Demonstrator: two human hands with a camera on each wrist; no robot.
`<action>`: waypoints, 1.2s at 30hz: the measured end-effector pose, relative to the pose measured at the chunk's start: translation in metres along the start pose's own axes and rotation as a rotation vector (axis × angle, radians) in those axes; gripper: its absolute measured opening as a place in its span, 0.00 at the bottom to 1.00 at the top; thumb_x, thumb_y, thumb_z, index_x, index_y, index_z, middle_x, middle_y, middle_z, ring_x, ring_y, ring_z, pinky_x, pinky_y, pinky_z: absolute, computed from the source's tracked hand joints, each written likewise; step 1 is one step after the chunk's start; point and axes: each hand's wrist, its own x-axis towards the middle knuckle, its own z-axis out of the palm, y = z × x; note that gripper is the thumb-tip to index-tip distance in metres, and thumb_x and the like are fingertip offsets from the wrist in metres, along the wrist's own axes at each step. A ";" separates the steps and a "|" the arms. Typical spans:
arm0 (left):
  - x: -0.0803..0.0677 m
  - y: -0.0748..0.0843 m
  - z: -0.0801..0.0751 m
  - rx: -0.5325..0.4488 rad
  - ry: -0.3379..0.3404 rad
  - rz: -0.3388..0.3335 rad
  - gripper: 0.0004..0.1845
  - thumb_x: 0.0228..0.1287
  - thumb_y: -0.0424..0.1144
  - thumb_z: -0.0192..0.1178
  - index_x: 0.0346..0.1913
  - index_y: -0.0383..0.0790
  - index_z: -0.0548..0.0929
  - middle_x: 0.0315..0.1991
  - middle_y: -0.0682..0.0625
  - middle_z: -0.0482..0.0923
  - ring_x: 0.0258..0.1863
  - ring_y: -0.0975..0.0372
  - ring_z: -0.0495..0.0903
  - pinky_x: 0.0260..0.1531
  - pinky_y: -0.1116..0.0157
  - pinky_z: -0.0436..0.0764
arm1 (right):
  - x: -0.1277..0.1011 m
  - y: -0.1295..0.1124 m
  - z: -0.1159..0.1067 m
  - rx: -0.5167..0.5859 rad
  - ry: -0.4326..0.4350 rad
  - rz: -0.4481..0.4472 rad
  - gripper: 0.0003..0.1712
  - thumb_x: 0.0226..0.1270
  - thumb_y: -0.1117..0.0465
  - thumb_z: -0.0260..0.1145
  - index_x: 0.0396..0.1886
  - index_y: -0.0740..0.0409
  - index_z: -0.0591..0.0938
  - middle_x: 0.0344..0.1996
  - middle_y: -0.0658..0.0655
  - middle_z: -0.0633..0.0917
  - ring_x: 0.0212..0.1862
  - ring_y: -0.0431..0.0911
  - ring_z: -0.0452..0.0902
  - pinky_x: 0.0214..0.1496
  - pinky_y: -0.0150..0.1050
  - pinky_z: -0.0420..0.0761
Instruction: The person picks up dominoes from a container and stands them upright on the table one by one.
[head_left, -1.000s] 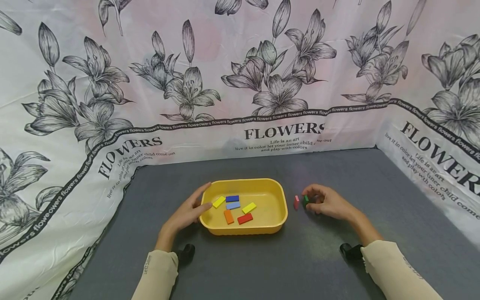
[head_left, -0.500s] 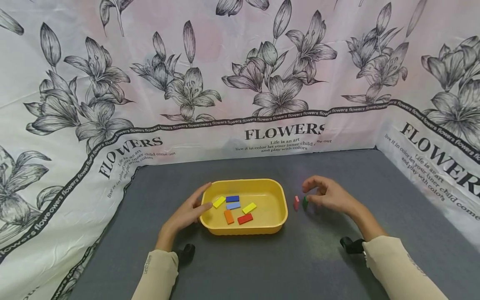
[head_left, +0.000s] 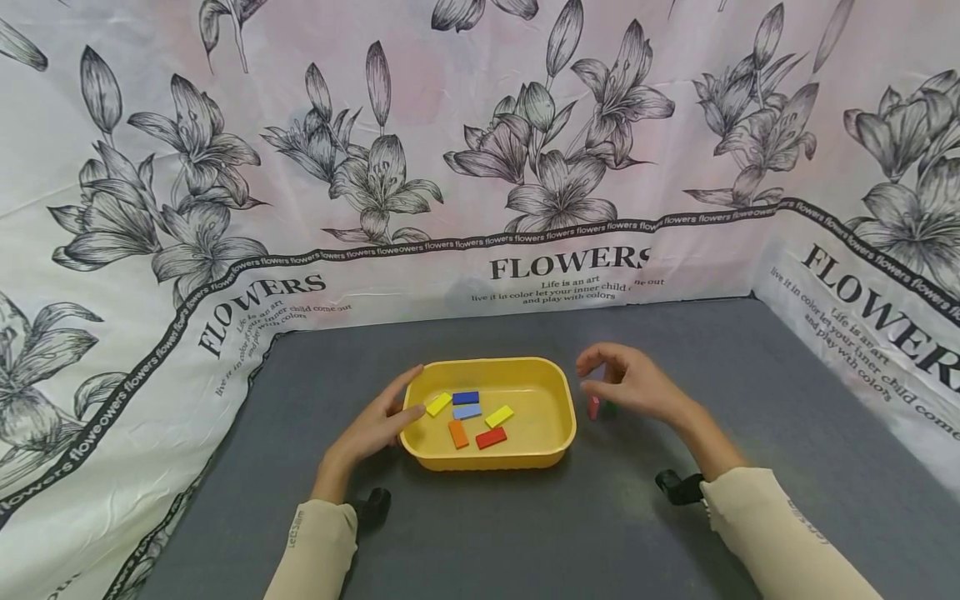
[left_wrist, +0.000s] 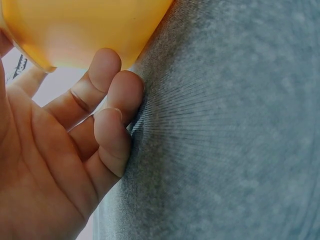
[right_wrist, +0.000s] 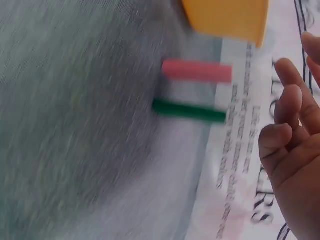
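Note:
A yellow tray (head_left: 555,392) sits mid-table with several flat blocks in it: yellow, blue, light blue, orange and red. My left hand (head_left: 401,398) rests against the tray's left side with fingers fairly straight; in the left wrist view its fingers (left_wrist: 112,100) touch the tray's underside (left_wrist: 75,30). A pink block (head_left: 593,407) and a green block (head_left: 610,409) stand on edge just right of the tray. My right hand (head_left: 592,375) hovers over them, fingers loosely curled and holding nothing. The right wrist view shows the pink block (right_wrist: 196,70) and the green block (right_wrist: 189,110) side by side, apart from the fingers (right_wrist: 287,135).
The table is a dark grey mat (head_left: 525,533), walled on three sides by a flower-print cloth (head_left: 480,167). Black wrist mounts (head_left: 372,504) sit under both sleeves.
My right hand let go of the green block, lifted and moved left over the two standing blocks. The left hand and tray stayed put.

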 end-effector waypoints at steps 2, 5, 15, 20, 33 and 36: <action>0.001 -0.001 0.000 0.003 -0.002 0.001 0.38 0.74 0.51 0.58 0.80 0.68 0.53 0.29 0.47 0.70 0.24 0.56 0.72 0.27 0.62 0.74 | 0.004 -0.007 0.006 0.003 -0.014 -0.009 0.15 0.66 0.63 0.73 0.51 0.57 0.83 0.46 0.61 0.86 0.24 0.52 0.79 0.26 0.36 0.76; 0.002 -0.002 0.000 0.003 -0.005 -0.001 0.38 0.75 0.49 0.58 0.81 0.66 0.52 0.28 0.47 0.70 0.23 0.56 0.72 0.27 0.61 0.74 | 0.011 -0.017 0.018 -0.017 -0.039 -0.023 0.14 0.65 0.63 0.73 0.50 0.55 0.84 0.45 0.62 0.87 0.22 0.51 0.78 0.23 0.36 0.76; 0.001 0.000 0.000 0.001 0.002 0.013 0.38 0.73 0.51 0.60 0.80 0.68 0.55 0.29 0.44 0.73 0.23 0.56 0.72 0.27 0.62 0.75 | 0.028 -0.038 0.056 -0.197 -0.138 -0.155 0.14 0.63 0.60 0.74 0.48 0.53 0.86 0.43 0.57 0.88 0.37 0.51 0.78 0.38 0.33 0.75; -0.001 0.001 0.000 -0.005 0.001 0.014 0.38 0.73 0.52 0.60 0.80 0.68 0.54 0.29 0.45 0.72 0.24 0.56 0.73 0.27 0.61 0.75 | 0.035 -0.042 0.075 -0.258 -0.214 -0.215 0.13 0.63 0.63 0.72 0.47 0.56 0.88 0.42 0.56 0.88 0.40 0.49 0.80 0.43 0.37 0.78; -0.001 0.002 0.000 -0.002 0.001 0.022 0.38 0.74 0.50 0.59 0.80 0.66 0.54 0.27 0.47 0.70 0.23 0.56 0.72 0.25 0.62 0.75 | 0.046 -0.052 0.109 -0.405 -0.350 -0.180 0.12 0.61 0.61 0.74 0.45 0.52 0.89 0.36 0.52 0.85 0.36 0.42 0.75 0.46 0.37 0.78; 0.001 0.002 0.000 -0.002 -0.003 0.022 0.38 0.74 0.49 0.59 0.81 0.64 0.53 0.28 0.47 0.71 0.23 0.57 0.72 0.25 0.61 0.75 | 0.047 -0.051 0.112 -0.448 -0.356 -0.163 0.11 0.61 0.59 0.74 0.45 0.50 0.89 0.35 0.51 0.84 0.36 0.41 0.73 0.45 0.37 0.77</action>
